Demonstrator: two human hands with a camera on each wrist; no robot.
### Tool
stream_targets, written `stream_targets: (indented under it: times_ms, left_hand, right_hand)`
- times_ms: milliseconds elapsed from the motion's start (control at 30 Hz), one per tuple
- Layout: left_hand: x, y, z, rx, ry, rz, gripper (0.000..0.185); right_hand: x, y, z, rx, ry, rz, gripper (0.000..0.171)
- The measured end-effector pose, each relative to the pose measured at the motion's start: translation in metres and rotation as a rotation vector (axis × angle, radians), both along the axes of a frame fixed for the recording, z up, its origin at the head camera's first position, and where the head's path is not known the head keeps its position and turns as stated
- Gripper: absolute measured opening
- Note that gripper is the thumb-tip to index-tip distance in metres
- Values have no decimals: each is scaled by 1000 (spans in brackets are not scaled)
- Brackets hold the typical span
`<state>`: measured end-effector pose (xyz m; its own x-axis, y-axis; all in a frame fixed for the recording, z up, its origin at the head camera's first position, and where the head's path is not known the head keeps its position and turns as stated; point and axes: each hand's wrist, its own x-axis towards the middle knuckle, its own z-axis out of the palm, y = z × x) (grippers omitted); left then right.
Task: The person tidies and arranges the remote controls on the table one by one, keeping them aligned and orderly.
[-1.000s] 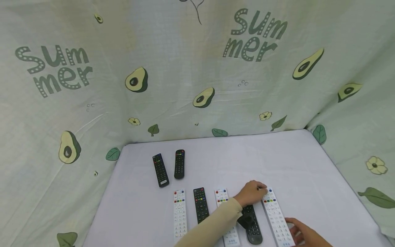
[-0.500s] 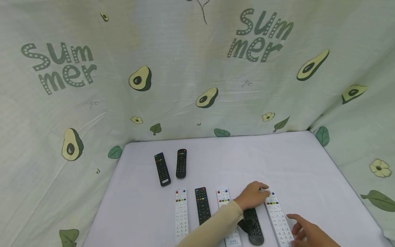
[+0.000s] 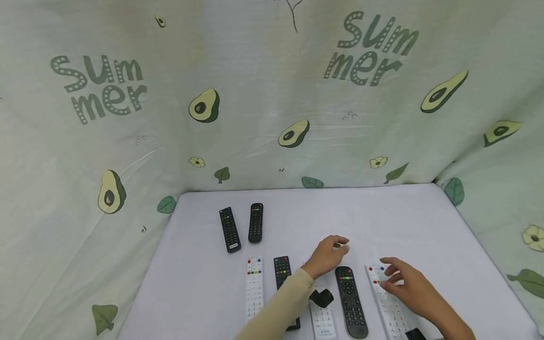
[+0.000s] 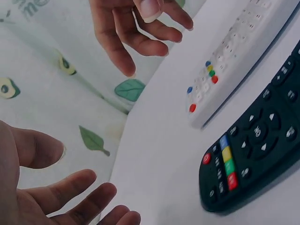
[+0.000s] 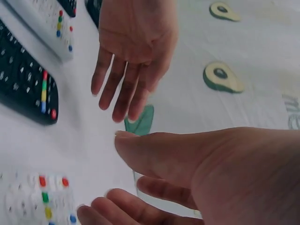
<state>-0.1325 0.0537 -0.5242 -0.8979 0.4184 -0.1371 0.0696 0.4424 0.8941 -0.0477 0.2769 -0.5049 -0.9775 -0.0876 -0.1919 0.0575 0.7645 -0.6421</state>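
Observation:
My left hand (image 3: pixel 327 255) hovers with loosely bent fingers beyond the far end of a black remote control (image 3: pixel 352 302) and holds nothing. Its forearm crosses in front of another white remote (image 3: pixel 324 323), hiding part of it. To the right, my right hand (image 3: pixel 405 285) is over the upper end of the rightmost white remote (image 3: pixel 388 309), fingers spread and nothing between them. In the left wrist view, thumb and fingers of the left hand (image 4: pixel 51 187) stand apart beside the black remote (image 4: pixel 255 136). The right wrist view has the right hand (image 5: pixel 187 173) near white remote buttons (image 5: pixel 40 199).
Further left in the front row lie a white remote (image 3: pixel 254 288) and a black one (image 3: pixel 281 269), the latter partly behind the sleeve (image 3: pixel 276 309). Two black remotes (image 3: pixel 230 229) lie farther back on the white table (image 3: pixel 403 212). A printed curtain (image 3: pixel 255 94) stands behind.
My left hand has lifted off the rightmost white remote's far end and moved left. The right hand has moved from that remote's side up over its far end. The view has shifted slightly.

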Motion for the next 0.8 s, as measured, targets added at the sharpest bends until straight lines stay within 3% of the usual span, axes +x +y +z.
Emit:
stream_targets:
  times_ms: [300, 467, 800]
  left_hand:
    - [-20, -42, 6, 74, 8, 138, 36]
    - [-30, -64, 6, 103, 1, 202, 37]
    - [-42, -100, 4, 116, -5, 313, 36]
  right_hand:
    - [-30, -38, 14, -147, 42, 61, 52]
    - [-43, -58, 13, -141, 94, 153, 49]
    - [-67, -99, 13, -184, 98, 246, 47]
